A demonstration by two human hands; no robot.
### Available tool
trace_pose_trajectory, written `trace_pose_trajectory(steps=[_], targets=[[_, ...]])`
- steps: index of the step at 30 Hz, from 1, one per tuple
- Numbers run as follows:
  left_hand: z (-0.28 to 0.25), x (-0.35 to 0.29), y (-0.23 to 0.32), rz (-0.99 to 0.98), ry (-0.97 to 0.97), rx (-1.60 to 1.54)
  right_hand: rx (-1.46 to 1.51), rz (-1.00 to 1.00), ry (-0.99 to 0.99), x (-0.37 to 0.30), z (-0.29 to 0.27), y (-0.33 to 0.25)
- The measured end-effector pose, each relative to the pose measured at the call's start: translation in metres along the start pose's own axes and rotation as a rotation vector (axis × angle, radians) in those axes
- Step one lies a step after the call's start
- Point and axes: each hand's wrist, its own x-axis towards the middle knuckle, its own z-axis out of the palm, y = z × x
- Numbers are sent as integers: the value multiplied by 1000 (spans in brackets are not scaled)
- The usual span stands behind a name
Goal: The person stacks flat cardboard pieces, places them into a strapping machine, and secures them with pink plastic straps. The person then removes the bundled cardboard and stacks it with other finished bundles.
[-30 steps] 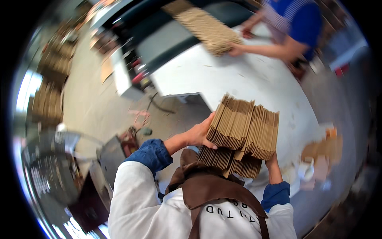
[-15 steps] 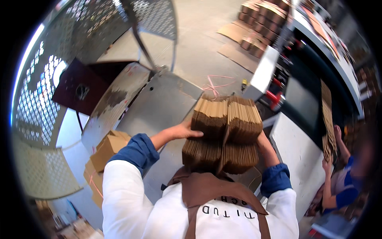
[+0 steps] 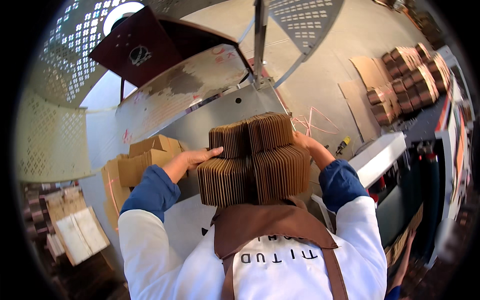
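Between my hands, close in front of my chest, is a thick stack of folded brown cardboard pieces (image 3: 277, 172), standing on edge in several side-by-side bundles. My left hand (image 3: 200, 157) presses its left side, thumb lying over the upper edge and the other fingers out of sight. On the right side my right hand (image 3: 307, 144) grips the stack, its fingers mostly hidden behind the cardboard. Beyond the stack lies a grey metal table (image 3: 215, 116). Flattened cardboard cartons (image 3: 142, 157) sit beside my left forearm.
A dark red machine panel (image 3: 135, 47) stands at the far left. Bundled cardboard stacks (image 3: 410, 82) rest on the floor at the far right. Pink strapping (image 3: 312, 122) lies beyond my right hand. A machine (image 3: 415, 192) is at right, with another person's arm (image 3: 406, 257) near it.
My view has turned rightward, so floor stacks and machine sit further right. The cardboard stack, still between both hands, has tilted so more of its near bundles shows.
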Motion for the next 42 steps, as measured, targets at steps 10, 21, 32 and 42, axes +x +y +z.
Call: trace_pose_trajectory(steps=[10, 21, 32, 42], targets=[[-46, 48, -3, -4, 274, -47, 158, 469, -282, 126, 15, 42], [-75, 69, -22, 3, 151, -194, 148, 679, -357, 125, -43, -49], [-68, 83, -20, 145, 213, -482, 399, 491, -497, 171, -55, -57], [-71, 143, 40, 294, 207, -619, 128, 128, 101, 202, -144, -25]])
